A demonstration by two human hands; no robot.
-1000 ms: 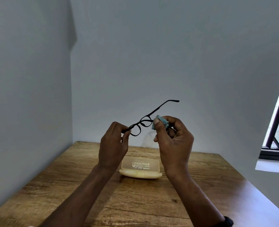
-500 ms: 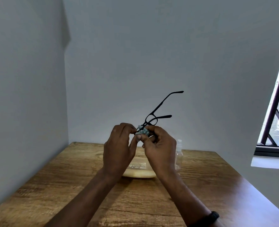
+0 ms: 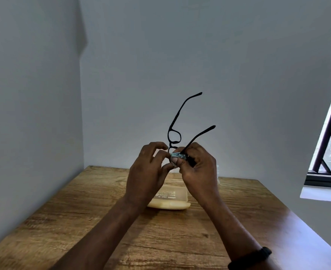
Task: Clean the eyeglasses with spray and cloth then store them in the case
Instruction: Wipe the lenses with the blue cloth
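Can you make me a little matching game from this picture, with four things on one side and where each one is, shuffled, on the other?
Things
1. eyeglasses
2. cloth
3. case
4. wristband

Places
A. lying on the wooden table, behind the arms
B. around the right wrist
C. held up in the air, temples pointing up and to the right
D. bunched between the fingertips of both hands, at the lower lens

Right pairs: 1-C, 2-D, 3-A, 4-B
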